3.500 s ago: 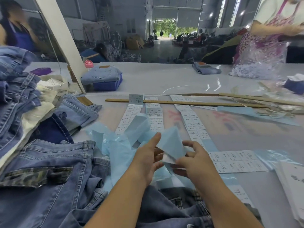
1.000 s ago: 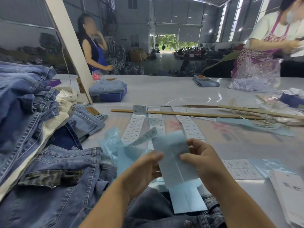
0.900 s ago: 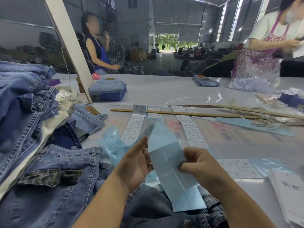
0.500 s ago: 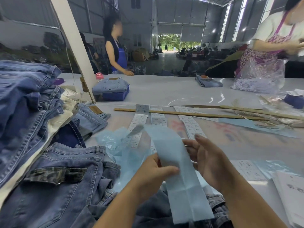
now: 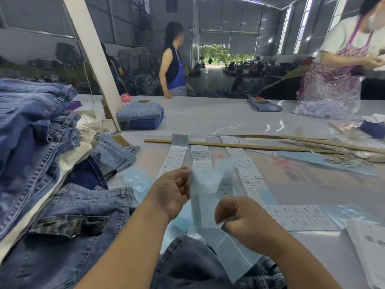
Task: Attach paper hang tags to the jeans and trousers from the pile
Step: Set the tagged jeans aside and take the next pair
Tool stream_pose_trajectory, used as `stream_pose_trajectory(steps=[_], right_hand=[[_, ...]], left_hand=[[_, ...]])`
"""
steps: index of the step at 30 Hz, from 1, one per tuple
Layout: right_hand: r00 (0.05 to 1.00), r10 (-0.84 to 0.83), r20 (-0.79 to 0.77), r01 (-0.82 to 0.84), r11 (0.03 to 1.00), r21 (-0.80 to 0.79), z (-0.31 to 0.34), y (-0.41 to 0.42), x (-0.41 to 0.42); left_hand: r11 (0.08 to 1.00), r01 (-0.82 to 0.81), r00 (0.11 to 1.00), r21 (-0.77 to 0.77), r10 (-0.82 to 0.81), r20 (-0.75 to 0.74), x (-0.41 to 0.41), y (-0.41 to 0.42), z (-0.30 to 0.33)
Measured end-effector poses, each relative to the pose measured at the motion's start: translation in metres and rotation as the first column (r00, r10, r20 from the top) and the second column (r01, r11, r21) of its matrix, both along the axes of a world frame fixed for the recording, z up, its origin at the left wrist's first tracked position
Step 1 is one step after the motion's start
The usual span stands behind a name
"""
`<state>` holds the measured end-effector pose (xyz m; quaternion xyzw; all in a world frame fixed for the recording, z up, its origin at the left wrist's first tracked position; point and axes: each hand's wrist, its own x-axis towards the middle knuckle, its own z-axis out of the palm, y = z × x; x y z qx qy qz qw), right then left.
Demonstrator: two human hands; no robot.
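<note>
A: Where's the pale blue backing strip (image 5: pixel 205 213) rel. to our hands?

B: Between them. Our left hand (image 5: pixel 170 191) holds its upper end, fingers curled at the strip's left edge; that end is blurred, so we can't tell the exact pinch. Our right hand (image 5: pixel 239 221) is lower, on the strip's right side, thumb and fingers pinched on its edge. Hands apart, strip stretched from one to the other, its tail hanging down past the right hand.

A: And under the strip?

B: Dark grey jeans (image 5: pixel 191 265) at the near edge of the counter (image 5: pixel 218 117), directly below the strip's tail. Left of the strip lie blue jeans (image 5: pixel 68 222) w/ a camo pocket flap, and further left the pile of jeans and trousers (image 5: pixel 31 132).

A: Beyond the strip?

B: Rows of white label sheets (image 5: pixel 200 157) flat on the counter, running to a wooden stick (image 5: pixel 250 147) across their far ends. More label sheets right of the strip, near our right hand. Crumpled blue film (image 5: pixel 135 182) just left of our left hand.

A: Tags on the jeans?

B: Can't tell from here.
</note>
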<state>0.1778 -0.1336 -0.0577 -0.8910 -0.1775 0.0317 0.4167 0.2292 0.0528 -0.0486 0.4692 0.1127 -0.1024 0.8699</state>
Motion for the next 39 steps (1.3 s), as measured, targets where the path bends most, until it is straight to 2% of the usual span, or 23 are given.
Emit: stream_pose_trajectory(steps=[3,5,7,9,12,14,15,17,20,22,24,27,29,32,35,37,39], right_hand=[[1.000,-0.017,0.001,0.017,0.997,-0.070,0.001,0.004,0.000],[0.998,-0.031,-0.054,0.031,1.000,0.003,0.004,0.007,0.000],[0.999,-0.043,-0.034,0.047,0.991,0.127,0.007,0.013,0.000],[0.997,-0.069,0.041,0.060,0.979,0.196,0.008,0.021,0.002],[0.981,-0.074,0.180,0.056,0.993,0.101,0.002,0.030,0.002],[0.963,-0.047,0.264,0.041,0.999,0.026,-0.001,0.032,0.003],[0.959,-0.034,0.282,0.043,0.999,-0.023,-0.004,0.031,0.003],[0.951,-0.052,0.306,0.107,0.981,-0.165,-0.009,0.028,0.005],[0.944,-0.065,0.323,0.201,0.891,-0.407,-0.015,0.028,0.009],[0.959,-0.021,0.282,0.172,0.836,-0.522,-0.015,0.034,0.008],[0.971,0.029,0.239,0.121,0.799,-0.589,-0.016,0.036,0.007],[0.968,0.108,0.228,0.068,0.759,-0.648,-0.018,0.036,0.004],[0.978,0.102,0.184,0.046,0.749,-0.661,-0.018,0.036,0.002],[0.992,0.059,0.114,0.027,0.772,-0.635,-0.020,0.037,0.000],[0.974,0.155,0.166,0.009,0.705,-0.709,-0.027,0.042,0.001],[0.971,0.167,0.173,-0.002,0.724,-0.690,-0.031,0.044,0.001],[0.978,0.147,0.145,-0.018,0.760,-0.649,-0.032,0.042,0.002]], left_hand=[[0.997,0.029,0.998,-0.067,-0.024,0.062,-0.006,-0.006,-0.005],[0.999,0.002,0.997,-0.048,0.002,0.072,-0.011,-0.011,-0.012],[0.989,-0.023,0.995,0.144,0.009,0.100,-0.014,-0.017,-0.021],[0.921,-0.010,0.986,0.390,-0.056,0.156,-0.017,-0.025,-0.030],[0.850,0.007,0.967,0.526,-0.140,0.214,-0.022,-0.033,-0.032],[0.772,-0.083,0.966,0.630,-0.094,0.242,-0.022,-0.029,-0.033],[0.766,-0.112,0.968,0.633,-0.060,0.244,-0.023,-0.025,-0.034],[0.825,-0.094,0.977,0.557,-0.031,0.212,-0.029,-0.019,-0.032],[0.910,0.003,0.974,0.415,-0.096,0.204,-0.041,-0.017,-0.034],[0.894,0.051,0.972,0.445,-0.147,0.183,-0.043,-0.017,-0.038],[0.851,0.026,0.980,0.524,-0.126,0.157,-0.042,-0.018,-0.039],[0.808,-0.055,0.981,0.587,-0.065,0.182,-0.037,-0.018,-0.047],[0.790,-0.081,0.980,0.608,-0.047,0.192,-0.035,-0.020,-0.053],[0.840,-0.044,0.986,0.541,-0.051,0.160,-0.035,-0.023,-0.059],[0.768,-0.080,0.977,0.635,-0.065,0.203,-0.036,-0.024,-0.063],[0.736,-0.165,0.978,0.656,0.038,0.204,-0.032,-0.021,-0.067],[0.828,-0.201,0.980,0.524,0.160,0.123,-0.027,-0.013,-0.071]])
